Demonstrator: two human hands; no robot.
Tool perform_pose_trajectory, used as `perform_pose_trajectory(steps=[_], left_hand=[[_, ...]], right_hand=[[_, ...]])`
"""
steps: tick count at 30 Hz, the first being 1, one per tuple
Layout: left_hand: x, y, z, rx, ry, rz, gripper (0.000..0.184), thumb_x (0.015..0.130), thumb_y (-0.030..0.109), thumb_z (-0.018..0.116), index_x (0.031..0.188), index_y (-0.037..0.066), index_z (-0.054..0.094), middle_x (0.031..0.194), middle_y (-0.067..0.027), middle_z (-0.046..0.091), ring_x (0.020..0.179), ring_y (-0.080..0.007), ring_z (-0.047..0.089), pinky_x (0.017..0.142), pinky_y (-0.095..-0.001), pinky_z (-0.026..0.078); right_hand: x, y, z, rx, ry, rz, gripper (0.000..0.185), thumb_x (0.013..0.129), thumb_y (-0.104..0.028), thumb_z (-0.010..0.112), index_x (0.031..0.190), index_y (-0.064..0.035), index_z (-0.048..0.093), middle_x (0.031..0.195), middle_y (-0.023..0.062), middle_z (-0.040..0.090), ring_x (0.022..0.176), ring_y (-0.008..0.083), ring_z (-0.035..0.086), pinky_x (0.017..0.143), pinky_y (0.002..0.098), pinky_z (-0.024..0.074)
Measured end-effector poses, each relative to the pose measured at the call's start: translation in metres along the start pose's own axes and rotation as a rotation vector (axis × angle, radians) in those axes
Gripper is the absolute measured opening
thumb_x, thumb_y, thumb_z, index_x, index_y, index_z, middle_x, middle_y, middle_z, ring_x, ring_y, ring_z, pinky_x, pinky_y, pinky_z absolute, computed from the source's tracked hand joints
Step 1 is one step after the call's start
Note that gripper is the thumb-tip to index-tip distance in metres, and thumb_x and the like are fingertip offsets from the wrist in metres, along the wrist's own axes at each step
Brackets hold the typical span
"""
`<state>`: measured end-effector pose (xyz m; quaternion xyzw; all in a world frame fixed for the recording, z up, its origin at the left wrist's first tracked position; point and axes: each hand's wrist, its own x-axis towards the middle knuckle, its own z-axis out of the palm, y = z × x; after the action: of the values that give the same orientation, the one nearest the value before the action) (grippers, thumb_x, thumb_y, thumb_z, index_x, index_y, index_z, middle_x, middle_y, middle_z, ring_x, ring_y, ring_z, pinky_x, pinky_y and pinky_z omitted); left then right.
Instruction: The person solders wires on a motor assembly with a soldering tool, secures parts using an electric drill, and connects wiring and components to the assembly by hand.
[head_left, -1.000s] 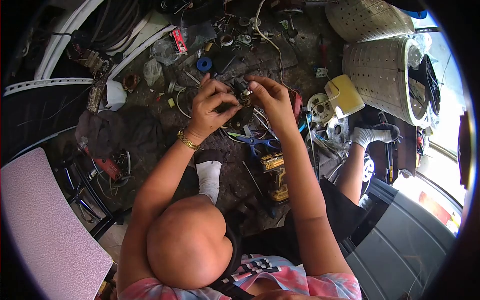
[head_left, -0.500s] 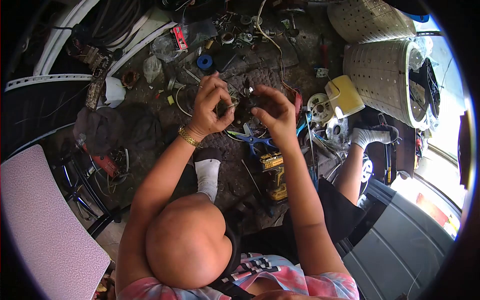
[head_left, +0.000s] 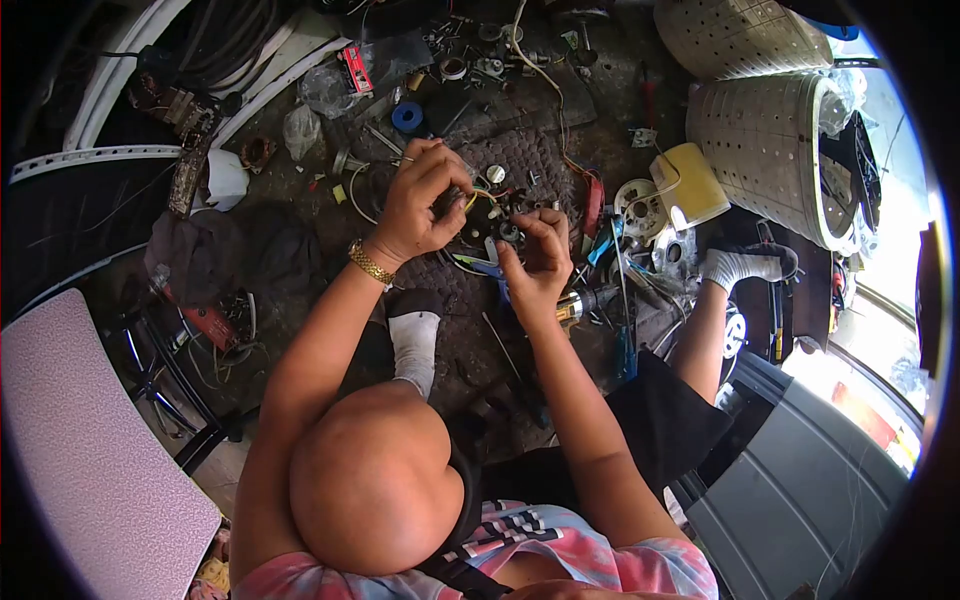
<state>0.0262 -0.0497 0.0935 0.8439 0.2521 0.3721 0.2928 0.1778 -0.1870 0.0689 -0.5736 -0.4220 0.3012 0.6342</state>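
My left hand (head_left: 425,205) is closed in a pinch, thumb against fingertips, on thin yellow and red wires (head_left: 474,198). Just to its right, my right hand (head_left: 541,260) has its thumb and fingers curled around a small dark part that I cannot make out. A white round piece (head_left: 495,174) lies beyond the fingertips. Below the hands, the blue-handled pliers (head_left: 486,267) are partly covered by my right hand. A yellow and grey tool (head_left: 574,306) shows beside my right wrist, mostly hidden by the forearm.
A blue tape roll (head_left: 408,118) and several metal parts (head_left: 488,68) lie farther back. To the right are a yellow container (head_left: 692,185) and perforated drums (head_left: 750,135). A long thin screwdriver (head_left: 503,345) lies near my left foot. A pink-topped panel (head_left: 100,450) stands at left.
My right hand has come down and slightly left, its fingers more curled. Yellow and red wires now show at my left fingertips. The yellow drill has become mostly covered by my right forearm.
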Motion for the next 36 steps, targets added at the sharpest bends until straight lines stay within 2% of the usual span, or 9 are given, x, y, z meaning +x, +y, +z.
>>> perform_pose_trajectory(steps=[2,8,11,13,16,20,24,29,36], left_hand=[[0.007,0.01,-0.005,-0.037,-0.024,0.051,0.019,0.077,0.024,0.071,0.091,0.012,0.065,0.089,-0.0036,0.059,0.094,-0.0267,0.056,0.096,-0.0441,0.041],[0.005,0.011,0.003,0.046,-0.026,-0.019,0.025,0.071,0.028,0.082,0.094,0.02,0.075,0.089,0.0002,0.057,0.095,-0.0243,0.049,0.089,-0.0389,0.042],[0.005,0.014,0.003,0.037,-0.028,-0.076,0.018,0.072,0.022,0.081,0.089,0.02,0.076,0.09,0.0007,0.057,0.094,-0.0242,0.049,0.087,-0.0374,0.042],[0.006,0.016,0.002,0.069,-0.035,-0.075,0.018,0.072,0.021,0.081,0.089,0.02,0.076,0.091,0.0005,0.057,0.093,-0.0242,0.049,0.087,-0.0371,0.042],[0.012,0.021,-0.003,0.092,-0.048,-0.063,0.018,0.072,0.02,0.081,0.089,0.019,0.076,0.091,-0.0001,0.056,0.093,-0.024,0.049,0.086,-0.0367,0.042],[0.016,0.027,-0.003,0.07,-0.044,-0.1,0.015,0.073,0.02,0.082,0.085,0.013,0.075,0.092,-0.0027,0.055,0.092,-0.0241,0.049,0.084,-0.0373,0.042],[0.015,0.024,0.003,0.105,-0.044,-0.149,0.02,0.072,0.027,0.085,0.085,0.014,0.075,0.088,-0.0017,0.055,0.087,-0.0232,0.051,0.08,-0.0377,0.043],[0.017,0.031,0.008,0.113,-0.013,-0.245,0.017,0.074,0.023,0.084,0.086,0.014,0.075,0.085,-0.0012,0.06,0.084,-0.0235,0.054,0.077,-0.0364,0.044],[0.019,0.03,0.008,0.121,0.011,-0.209,0.015,0.076,0.019,0.082,0.089,0.015,0.077,0.087,-0.0007,0.062,0.084,-0.0229,0.055,0.076,-0.0367,0.044]], right_hand=[[-0.001,0.002,0.007,0.037,0.034,0.02,0.035,0.072,0.004,0.076,0.106,0.0003,0.068,0.107,0.0101,0.053,0.102,0.0218,0.057,0.092,0.0312,0.0464],[0.002,0.004,0.011,0.058,0.066,0.034,0.034,0.073,0.004,0.077,0.105,0.0018,0.067,0.109,0.01,0.053,0.104,0.0213,0.057,0.093,0.0318,0.0478],[0.006,0.005,0.0,0.024,-0.03,0.029,0.035,0.073,0.003,0.076,0.107,0.0022,0.067,0.111,0.0106,0.053,0.107,0.0226,0.058,0.095,0.0331,0.0487],[0.01,0.0,-0.003,0.124,-0.095,0.018,0.036,0.074,0.002,0.075,0.109,0.0032,0.067,0.115,0.0126,0.055,0.109,0.024,0.059,0.095,0.0336,0.0491],[0.015,-0.005,-0.006,0.081,-0.128,0.024,0.036,0.075,0.002,0.073,0.11,0.0027,0.068,0.115,0.0142,0.058,0.107,0.0263,0.061,0.093,0.0342,0.0498],[0.013,0.001,-0.006,-0.064,-0.129,-0.071,0.035,0.075,0.003,0.074,0.11,0.0011,0.069,0.111,0.0147,0.061,0.103,0.0273,0.062,0.09,0.0344,0.0503],[0.009,-0.001,-0.002,-0.103,-0.086,-0.081,0.036,0.073,0.002,0.077,0.109,-0.0008,0.07,0.107,0.0137,0.061,0.099,0.0268,0.063,0.086,0.0346,0.0509],[0.012,-0.004,-0.002,-0.166,-0.056,-0.135,0.036,0.073,0.003,0.077,0.108,-0.0015,0.071,0.105,0.0126,0.06,0.097,0.0257,0.063,0.083,0.034,0.0515],[0.015,-0.003,-0.003,-0.146,-0.047,-0.105,0.034,0.072,0.007,0.077,0.105,-0.0025,0.071,0.105,0.0121,0.059,0.096,0.0249,0.063,0.081,0.0336,0.0526]])
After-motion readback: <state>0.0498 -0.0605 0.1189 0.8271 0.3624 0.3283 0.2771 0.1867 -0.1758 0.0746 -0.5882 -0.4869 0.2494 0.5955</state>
